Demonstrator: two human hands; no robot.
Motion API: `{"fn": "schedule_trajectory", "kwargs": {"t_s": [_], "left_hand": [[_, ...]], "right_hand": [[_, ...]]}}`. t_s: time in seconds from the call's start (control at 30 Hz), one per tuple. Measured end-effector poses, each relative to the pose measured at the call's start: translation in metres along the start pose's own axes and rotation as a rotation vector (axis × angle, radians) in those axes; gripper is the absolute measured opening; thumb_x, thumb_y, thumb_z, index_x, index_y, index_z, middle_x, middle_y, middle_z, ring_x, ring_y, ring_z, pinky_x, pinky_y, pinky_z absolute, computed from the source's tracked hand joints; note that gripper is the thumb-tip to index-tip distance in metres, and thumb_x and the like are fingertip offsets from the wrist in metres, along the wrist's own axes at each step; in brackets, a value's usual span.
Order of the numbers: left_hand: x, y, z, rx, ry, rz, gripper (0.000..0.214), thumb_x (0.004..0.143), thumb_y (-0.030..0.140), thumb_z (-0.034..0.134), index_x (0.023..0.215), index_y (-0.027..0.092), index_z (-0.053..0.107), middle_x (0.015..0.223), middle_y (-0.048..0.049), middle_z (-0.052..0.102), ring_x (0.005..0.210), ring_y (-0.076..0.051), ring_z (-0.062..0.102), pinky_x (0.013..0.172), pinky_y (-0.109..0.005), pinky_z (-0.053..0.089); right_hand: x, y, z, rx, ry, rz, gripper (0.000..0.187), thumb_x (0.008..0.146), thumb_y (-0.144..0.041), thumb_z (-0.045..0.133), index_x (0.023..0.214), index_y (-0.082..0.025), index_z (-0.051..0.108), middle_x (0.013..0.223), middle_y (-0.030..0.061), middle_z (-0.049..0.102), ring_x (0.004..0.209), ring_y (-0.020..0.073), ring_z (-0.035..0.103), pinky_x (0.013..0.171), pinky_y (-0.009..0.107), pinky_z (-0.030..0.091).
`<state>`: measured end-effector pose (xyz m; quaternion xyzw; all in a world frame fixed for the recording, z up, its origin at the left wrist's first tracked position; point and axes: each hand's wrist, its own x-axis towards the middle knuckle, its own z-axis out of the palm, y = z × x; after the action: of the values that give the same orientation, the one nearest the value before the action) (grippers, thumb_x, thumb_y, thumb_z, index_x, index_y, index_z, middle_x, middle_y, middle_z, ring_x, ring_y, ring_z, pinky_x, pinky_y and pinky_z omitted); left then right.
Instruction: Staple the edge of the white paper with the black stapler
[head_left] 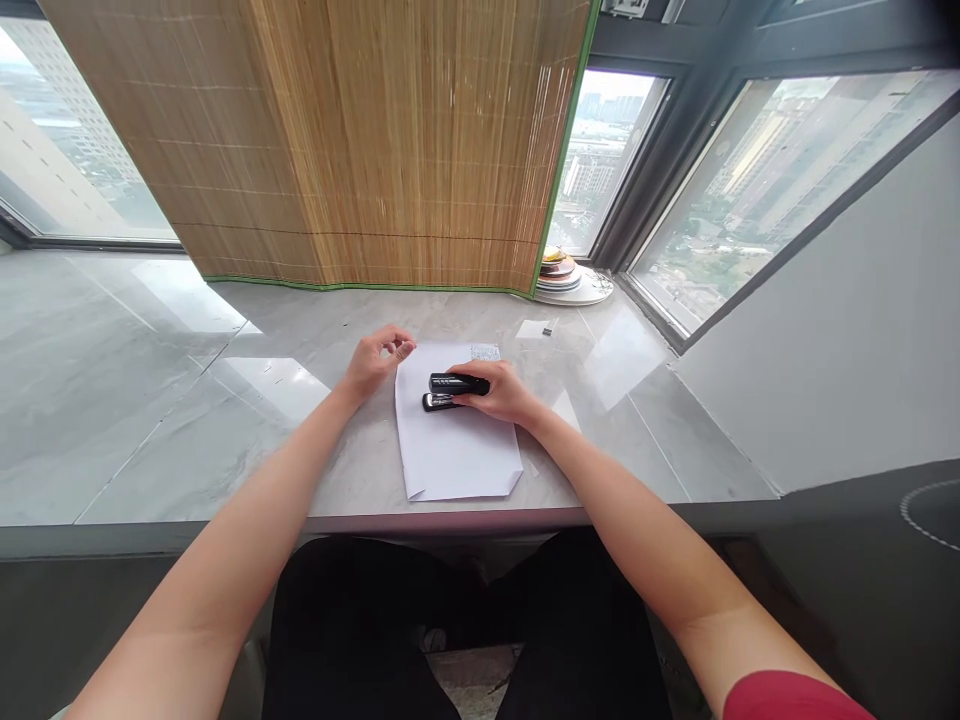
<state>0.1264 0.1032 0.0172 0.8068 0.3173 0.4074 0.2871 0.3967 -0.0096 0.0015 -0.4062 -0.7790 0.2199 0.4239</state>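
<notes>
My right hand [501,392] is wrapped round the rear end of a black stapler [450,383], whose jaws stand apart and point left. The stapler is over the upper half of a stack of white paper [459,450], with bent lower corners. At the paper's upper left corner is my left hand [381,362], its fingers curled and the tips drawn together. Whether those fingertips pinch the corner or something small cannot be made out. A small patch of dense print [485,352] shows at the paper's top right.
The grey marble-look ledge [255,450] ends in front of my legs. A bamboo blind [375,150] hangs at its back. Several stacked plates [559,278] stand in the far right corner by the windows. A small dark piece [547,331] lies right of the paper.
</notes>
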Motion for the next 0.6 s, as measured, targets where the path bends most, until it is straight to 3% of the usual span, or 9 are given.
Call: {"fn": "schedule_trajectory", "kwargs": {"t_s": [0.1,0.27,0.37,0.47,0.53,0.6], "left_hand": [[0.003,-0.011,-0.001,0.08,0.084,-0.062,0.044,0.096,0.066,0.066,0.087,0.024,0.074,0.096,-0.0059,0.076,0.082,-0.02,0.063,0.077,-0.035,0.051],[0.004,-0.018,0.0,0.118,0.018,-0.088,0.034,0.095,0.057,0.069,0.091,0.024,0.077,0.102,-0.006,0.076,0.081,-0.019,0.063,0.073,-0.034,0.05],[0.003,-0.021,0.003,0.173,-0.055,-0.065,0.036,0.097,0.056,0.066,0.102,0.024,0.081,0.111,-0.0086,0.076,0.095,-0.024,0.066,0.088,-0.038,0.054],[0.002,-0.025,0.008,0.267,-0.058,-0.033,0.038,0.096,0.052,0.066,0.118,0.025,0.082,0.135,-0.0122,0.074,0.122,-0.032,0.062,0.112,-0.051,0.049],[0.002,-0.028,0.01,0.327,-0.057,-0.039,0.04,0.095,0.05,0.068,0.123,0.027,0.082,0.148,-0.0123,0.069,0.13,-0.036,0.059,0.118,-0.057,0.045],[0.001,-0.03,0.012,0.359,-0.09,-0.051,0.038,0.094,0.046,0.068,0.124,0.028,0.082,0.147,-0.0115,0.071,0.13,-0.038,0.059,0.118,-0.058,0.044]], "right_hand": [[0.0,-0.004,0.001,-0.022,-0.039,0.007,0.035,0.09,-0.033,0.083,0.125,-0.027,0.08,0.12,0.0051,0.085,0.11,0.0257,0.08,0.102,0.04,0.061],[-0.001,-0.005,0.0,-0.037,-0.043,0.015,0.035,0.092,-0.033,0.081,0.127,-0.028,0.079,0.122,0.0039,0.084,0.11,0.0246,0.08,0.102,0.039,0.06],[-0.001,-0.001,0.001,-0.034,-0.046,0.001,0.036,0.092,-0.035,0.082,0.128,-0.028,0.078,0.123,0.0044,0.084,0.11,0.0244,0.079,0.102,0.039,0.059],[0.0,0.001,0.002,-0.074,-0.055,-0.019,0.04,0.091,-0.036,0.084,0.13,-0.028,0.076,0.122,0.0053,0.083,0.109,0.025,0.078,0.101,0.04,0.058],[0.0,0.001,0.003,-0.111,-0.062,-0.024,0.041,0.091,-0.034,0.084,0.131,-0.028,0.076,0.123,0.0058,0.082,0.112,0.026,0.077,0.103,0.041,0.058],[0.0,0.0,0.005,-0.134,-0.061,-0.026,0.04,0.092,-0.031,0.083,0.131,-0.028,0.076,0.124,0.0064,0.082,0.115,0.0271,0.076,0.105,0.043,0.057]]}}
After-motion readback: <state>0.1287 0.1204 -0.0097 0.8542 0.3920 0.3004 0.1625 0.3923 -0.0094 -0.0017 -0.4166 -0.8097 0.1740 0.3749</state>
